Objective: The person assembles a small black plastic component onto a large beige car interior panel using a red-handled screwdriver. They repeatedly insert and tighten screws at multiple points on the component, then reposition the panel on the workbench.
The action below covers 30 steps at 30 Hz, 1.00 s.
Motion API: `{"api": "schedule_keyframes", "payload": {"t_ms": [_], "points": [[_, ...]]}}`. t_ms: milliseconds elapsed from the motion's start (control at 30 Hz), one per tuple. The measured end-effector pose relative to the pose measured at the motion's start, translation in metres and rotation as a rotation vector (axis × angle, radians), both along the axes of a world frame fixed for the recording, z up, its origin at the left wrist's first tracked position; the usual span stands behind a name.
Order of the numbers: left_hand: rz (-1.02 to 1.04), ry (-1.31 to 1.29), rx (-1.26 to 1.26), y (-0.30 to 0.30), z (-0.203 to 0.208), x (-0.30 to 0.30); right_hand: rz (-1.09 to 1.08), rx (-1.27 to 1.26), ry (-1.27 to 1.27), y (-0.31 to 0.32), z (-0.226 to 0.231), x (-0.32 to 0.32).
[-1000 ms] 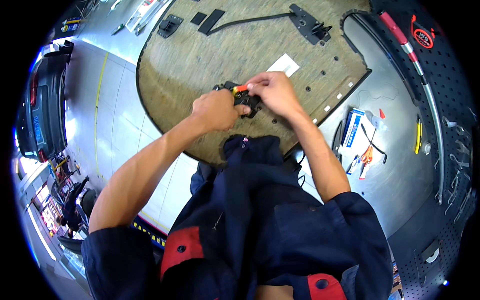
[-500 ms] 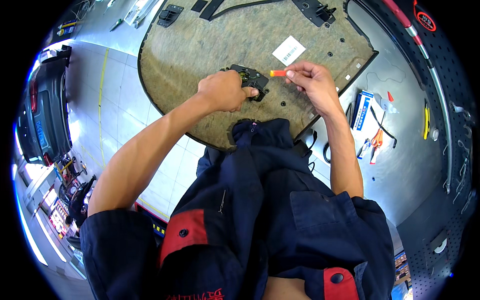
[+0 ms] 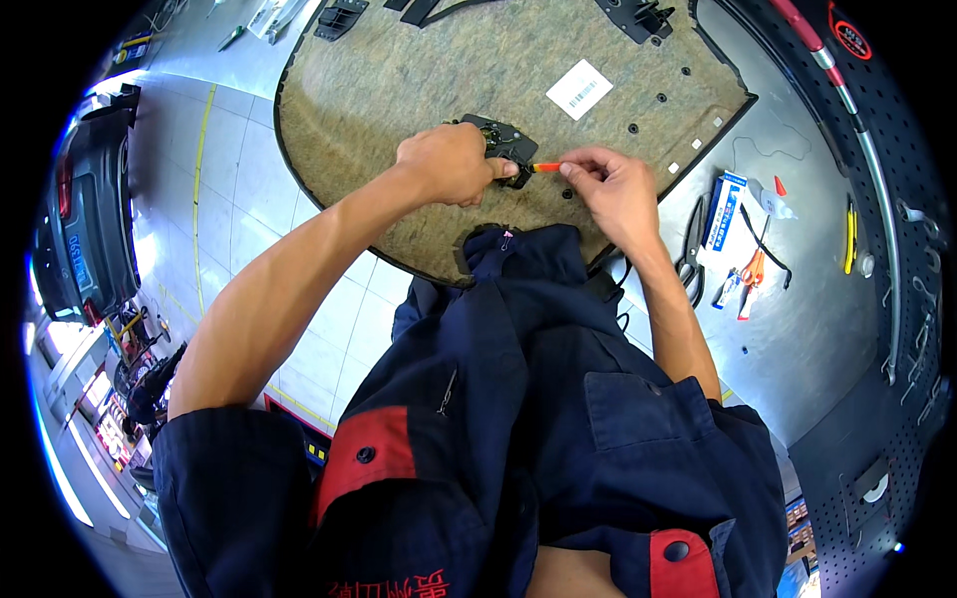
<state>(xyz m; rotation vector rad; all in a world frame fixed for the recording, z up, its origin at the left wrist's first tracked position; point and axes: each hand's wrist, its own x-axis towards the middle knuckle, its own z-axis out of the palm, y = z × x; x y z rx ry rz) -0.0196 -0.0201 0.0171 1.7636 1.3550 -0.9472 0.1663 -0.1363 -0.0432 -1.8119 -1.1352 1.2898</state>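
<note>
A black plastic bracket with a mechanism in it (image 3: 515,143) lies on a large brown fibre-faced panel (image 3: 359,110) with a black edge. My left hand (image 3: 449,164) is closed around the bracket's left side, its thumb pressed along the near edge. Between thumb and fingers of my right hand (image 3: 616,194) is a slim red-orange stick (image 3: 548,167). Its far end points left and meets the bracket's right end, as far as I can see. Fingers of the left hand partly hide the bracket.
A white label (image 3: 579,90) sits on the panel, with black fittings (image 3: 638,18) at its far edge. On the metal bench to the right are scissors (image 3: 692,254), a blue-white box (image 3: 725,209) and orange-handled pliers (image 3: 753,271). A pegboard with tools (image 3: 902,329) borders the bench; a car (image 3: 95,209) stands left.
My right hand has moved slightly left and toward me, bringing the red-orange stick up to the bracket. The left hand keeps its grip on the bracket.
</note>
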Motion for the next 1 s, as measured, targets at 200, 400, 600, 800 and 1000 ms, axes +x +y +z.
{"api": "schedule_keyframes", "payload": {"t_ms": [200, 400, 600, 800, 1000], "points": [[0.000, -0.017, -0.003, 0.002, 0.004, 0.002, -0.173, -0.007, 0.009, -0.010, -0.013, -0.023], [-0.002, 0.004, -0.018, 0.002, 0.003, 0.003, -0.237, -0.042, 0.075, -0.009, -0.024, -0.030], [0.021, -0.033, -0.022, 0.001, 0.001, -0.001, -0.266, 0.121, 0.007, 0.000, -0.021, -0.027], [0.005, 0.004, -0.018, 0.001, -0.006, -0.001, -0.161, 0.220, -0.063, 0.018, -0.019, -0.027], [0.029, -0.009, -0.029, 0.002, 0.001, 0.001, -0.003, 0.330, -0.205, 0.016, -0.019, -0.019]]}}
